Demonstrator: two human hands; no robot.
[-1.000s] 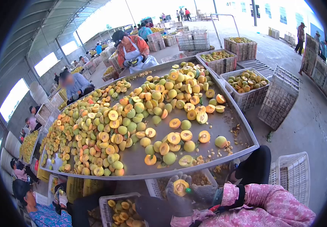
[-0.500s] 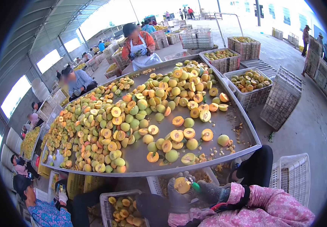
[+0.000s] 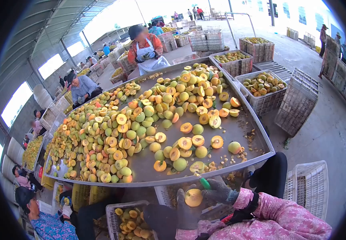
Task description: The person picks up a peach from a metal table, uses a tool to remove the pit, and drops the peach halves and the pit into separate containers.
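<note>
One peach half point(image 3: 193, 197) gripped in left hand point(image 3: 187, 210); right hand point(image 3: 219, 193) fingers, clutching green tool point(image 3: 203, 182), lifted away.

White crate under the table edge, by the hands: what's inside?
The white crate seems to hold small brownish bits, probably pits. The left hand with its peach half, and the right hand with a green-handled tool, cover most of it.

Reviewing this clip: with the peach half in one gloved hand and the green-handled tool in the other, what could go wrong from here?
The green-handled tool in the right hand works close to the left hand cupping the peach half; a slip might nick the glove. Loose pits lie near the metal table edge and could roll off.
</note>
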